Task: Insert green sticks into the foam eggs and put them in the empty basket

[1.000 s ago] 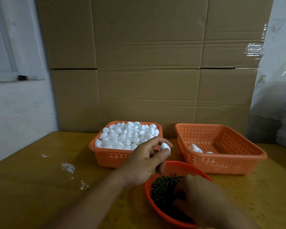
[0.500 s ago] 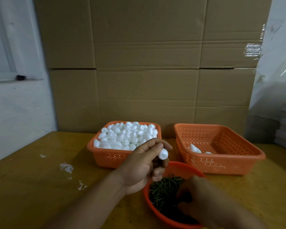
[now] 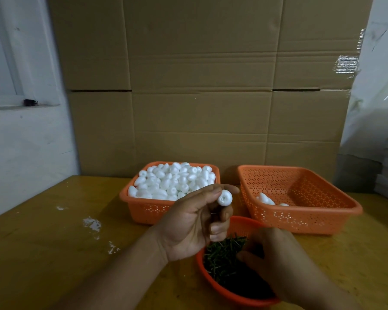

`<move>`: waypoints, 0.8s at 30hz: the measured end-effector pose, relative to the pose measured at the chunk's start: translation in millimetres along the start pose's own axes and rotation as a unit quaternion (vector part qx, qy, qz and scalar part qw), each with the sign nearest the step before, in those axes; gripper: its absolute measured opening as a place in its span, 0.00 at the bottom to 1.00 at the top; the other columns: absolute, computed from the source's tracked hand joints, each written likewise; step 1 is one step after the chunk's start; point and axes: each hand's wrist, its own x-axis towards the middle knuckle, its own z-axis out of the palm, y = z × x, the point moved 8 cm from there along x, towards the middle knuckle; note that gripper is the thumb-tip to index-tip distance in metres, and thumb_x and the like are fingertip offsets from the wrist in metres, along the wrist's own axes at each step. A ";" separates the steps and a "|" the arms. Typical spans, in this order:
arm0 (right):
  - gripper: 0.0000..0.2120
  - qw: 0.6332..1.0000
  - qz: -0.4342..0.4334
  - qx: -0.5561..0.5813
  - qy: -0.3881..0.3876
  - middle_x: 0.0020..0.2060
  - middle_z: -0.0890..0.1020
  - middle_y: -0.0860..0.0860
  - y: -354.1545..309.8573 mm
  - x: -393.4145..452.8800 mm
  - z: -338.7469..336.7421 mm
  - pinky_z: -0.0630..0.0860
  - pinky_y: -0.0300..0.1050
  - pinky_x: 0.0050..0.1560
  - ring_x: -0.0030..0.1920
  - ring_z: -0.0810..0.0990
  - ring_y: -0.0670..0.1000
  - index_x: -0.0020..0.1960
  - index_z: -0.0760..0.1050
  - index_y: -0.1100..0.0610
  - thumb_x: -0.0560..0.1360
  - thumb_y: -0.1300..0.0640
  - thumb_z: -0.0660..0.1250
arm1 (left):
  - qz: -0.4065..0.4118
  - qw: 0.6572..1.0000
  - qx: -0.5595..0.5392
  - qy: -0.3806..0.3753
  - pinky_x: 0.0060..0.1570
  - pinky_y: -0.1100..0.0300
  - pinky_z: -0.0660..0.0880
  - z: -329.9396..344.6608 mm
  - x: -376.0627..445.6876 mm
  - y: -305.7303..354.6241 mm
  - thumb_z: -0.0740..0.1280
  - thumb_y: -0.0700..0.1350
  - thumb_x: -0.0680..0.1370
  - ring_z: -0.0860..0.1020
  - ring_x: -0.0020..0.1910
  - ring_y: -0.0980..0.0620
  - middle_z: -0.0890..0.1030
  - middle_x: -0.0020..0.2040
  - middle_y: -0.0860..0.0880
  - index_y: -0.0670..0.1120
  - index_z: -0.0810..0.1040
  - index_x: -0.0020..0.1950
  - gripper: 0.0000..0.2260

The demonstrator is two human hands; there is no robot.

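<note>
Foam egg (image 3: 225,197) pinched in left hand (image 3: 192,224) fingers, directly above right hand (image 3: 278,262) fingers dipped among green sticks (image 3: 224,257), grip unclear.

Over the last second my left hand (image 3: 189,222) turns the foam egg (image 3: 225,197) it pinches, so the egg's round end with a small dimple now faces me instead of its side. My right hand (image 3: 278,262) shifts slightly within the round orange bowl (image 3: 213,285), its fingers now deeper among the green sticks (image 3: 222,256).
</note>
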 end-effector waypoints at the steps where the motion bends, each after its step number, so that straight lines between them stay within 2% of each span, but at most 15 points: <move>1: 0.09 1.000 -0.010 0.006 0.021 0.36 0.82 0.46 -2.2 -0.7 -3.3 0.78 0.44 0.43 0.38 0.80 0.45 0.40 0.79 0.48 0.74 0.44 0.73 | -0.001 1.000 0.004 0.004 0.30 0.61 0.68 -0.8 0.2 -0.7 0.67 0.50 0.80 0.70 0.29 0.55 0.74 0.38 0.47 0.42 0.78 0.63 0.15; 4: 0.10 0.998 -0.038 0.013 0.052 0.35 0.80 0.45 -8.9 -2.9 -6.3 0.77 0.47 0.42 0.37 0.79 0.45 0.41 0.74 0.47 0.76 0.43 0.69 | -0.005 1.000 0.013 0.015 0.28 0.62 0.67 -3.0 0.2 -2.7 0.70 0.53 0.79 0.68 0.27 0.55 0.72 0.36 0.47 0.41 0.78 0.61 0.18; 7: 0.11 0.996 -0.065 0.022 0.057 0.34 0.79 0.45 -15.2 -3.8 -4.6 0.75 0.46 0.39 0.36 0.78 0.45 0.41 0.71 0.46 0.77 0.43 0.67 | -0.008 1.000 0.016 0.023 0.28 0.63 0.67 -4.2 0.4 -3.1 0.70 0.55 0.78 0.68 0.27 0.56 0.71 0.35 0.48 0.41 0.78 0.60 0.19; 10: 0.09 0.991 -0.098 0.058 0.068 0.33 0.80 0.43 -19.8 -4.1 -8.0 0.74 0.42 0.36 0.37 0.79 0.45 0.41 0.73 0.45 0.76 0.45 0.70 | -0.011 0.999 0.016 0.029 0.28 0.63 0.67 -4.6 0.7 -3.7 0.67 0.54 0.80 0.68 0.27 0.56 0.71 0.35 0.48 0.41 0.78 0.59 0.17; 13: 0.07 0.988 -0.136 0.052 0.048 0.34 0.81 0.41 -25.5 -4.8 -7.0 0.74 0.41 0.37 0.38 0.79 0.44 0.43 0.79 0.46 0.76 0.44 0.70 | -0.012 0.999 0.022 0.039 0.28 0.63 0.67 -6.5 1.1 -5.1 0.66 0.54 0.81 0.67 0.27 0.56 0.70 0.34 0.48 0.42 0.79 0.59 0.16; 17: 0.14 0.986 -0.161 0.032 0.015 0.32 0.79 0.44 -28.2 -3.9 0.5 0.73 0.45 0.36 0.35 0.77 0.47 0.41 0.78 0.52 0.80 0.44 0.65 | -0.019 0.998 0.023 0.048 0.27 0.63 0.66 -10.0 1.6 -8.1 0.68 0.54 0.80 0.67 0.27 0.55 0.70 0.34 0.48 0.42 0.79 0.58 0.16; 19: 0.12 0.985 -0.172 0.020 0.021 0.37 0.80 0.44 -27.2 -2.7 4.7 0.74 0.46 0.43 0.39 0.78 0.46 0.43 0.78 0.52 0.81 0.48 0.63 | -0.021 0.998 0.026 0.049 0.27 0.63 0.66 -11.0 1.8 -8.9 0.69 0.55 0.80 0.67 0.27 0.55 0.70 0.34 0.48 0.42 0.79 0.58 0.17; 21: 0.08 0.985 -0.167 0.018 0.026 0.46 0.81 0.42 -24.6 -1.1 8.3 0.74 0.44 0.51 0.47 0.78 0.43 0.51 0.80 0.49 0.81 0.53 0.62 | -0.020 0.998 0.029 0.050 0.27 0.63 0.66 -11.6 1.9 -8.9 0.70 0.55 0.79 0.67 0.27 0.55 0.70 0.34 0.48 0.42 0.78 0.58 0.18; 24: 0.14 0.985 -0.160 0.044 0.037 0.50 0.81 0.40 -23.9 -1.0 6.8 0.74 0.40 0.53 0.52 0.78 0.40 0.59 0.80 0.44 0.80 0.59 0.63 | -0.020 0.998 0.033 0.049 0.27 0.63 0.67 -11.7 1.6 -8.1 0.71 0.56 0.78 0.67 0.27 0.55 0.70 0.34 0.48 0.42 0.78 0.58 0.19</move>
